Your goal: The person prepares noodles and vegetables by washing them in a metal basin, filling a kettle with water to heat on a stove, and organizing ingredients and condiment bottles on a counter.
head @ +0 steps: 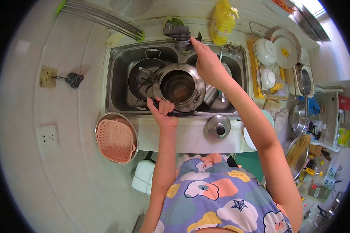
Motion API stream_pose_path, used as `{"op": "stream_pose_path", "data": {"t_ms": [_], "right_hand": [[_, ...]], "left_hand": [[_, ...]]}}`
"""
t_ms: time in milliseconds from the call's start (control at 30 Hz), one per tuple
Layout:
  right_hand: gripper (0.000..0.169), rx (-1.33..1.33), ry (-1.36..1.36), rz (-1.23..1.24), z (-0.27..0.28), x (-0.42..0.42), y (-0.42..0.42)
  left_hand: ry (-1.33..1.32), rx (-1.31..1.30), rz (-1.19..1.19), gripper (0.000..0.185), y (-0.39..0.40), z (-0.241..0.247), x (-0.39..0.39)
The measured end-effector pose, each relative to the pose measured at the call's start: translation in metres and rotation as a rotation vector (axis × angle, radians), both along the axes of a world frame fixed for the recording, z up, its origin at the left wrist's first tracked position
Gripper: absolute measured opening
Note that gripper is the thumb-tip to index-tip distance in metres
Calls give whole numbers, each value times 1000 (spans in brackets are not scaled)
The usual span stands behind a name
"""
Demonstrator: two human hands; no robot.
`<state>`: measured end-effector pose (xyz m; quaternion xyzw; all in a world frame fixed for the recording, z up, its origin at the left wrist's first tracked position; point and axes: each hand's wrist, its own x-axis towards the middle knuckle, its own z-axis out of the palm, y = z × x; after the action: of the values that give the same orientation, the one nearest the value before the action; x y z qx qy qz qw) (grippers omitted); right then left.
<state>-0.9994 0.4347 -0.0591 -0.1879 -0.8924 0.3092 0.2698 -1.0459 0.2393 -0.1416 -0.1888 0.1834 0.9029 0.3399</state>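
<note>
My left hand (163, 112) grips the black handle (180, 113) of a stainless steel kettle (199, 78). The kettle sits over the middle of a double-bowl sink (118, 84), lid off, its spout pointing left; brownish staining shows on its inside bottom. Up at the dark grey faucet (182, 40), my right hand (207, 62) has its fingertips at the tap's right side, by the lever. Whether they touch it I cannot tell. A two-handled pot (137, 78) lies in the left bowl, partly behind the kettle. The domed kettle lid (218, 125) with a black knob rests on the front counter.
A pink plastic basket (115, 141) sits in a metal bowl at the left. Behind the sink stand a yellow pump bottle (223, 24) and a folding rack (102, 20). A wire dish rack (280, 87) holds bowls and plates. Metal utensils (224, 94) lie in the right bowl.
</note>
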Motion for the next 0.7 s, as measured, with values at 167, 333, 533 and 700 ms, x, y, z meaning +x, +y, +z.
{"op": "stream_pose_path", "data": {"t_ms": [167, 333, 533, 700], "right_hand": [[54, -169, -118, 136, -9, -2, 55], [54, 748, -350, -66, -98, -17, 125], [55, 914, -616, -121, -130, -19, 152], [51, 728, -717, -69, -111, -18, 137]], "left_hand": [[44, -112, 54, 32, 12, 6, 6], [37, -99, 73, 32, 28, 8, 6], [61, -120, 56, 33, 24, 8, 3], [67, -157, 66, 33, 22, 6, 2]]}}
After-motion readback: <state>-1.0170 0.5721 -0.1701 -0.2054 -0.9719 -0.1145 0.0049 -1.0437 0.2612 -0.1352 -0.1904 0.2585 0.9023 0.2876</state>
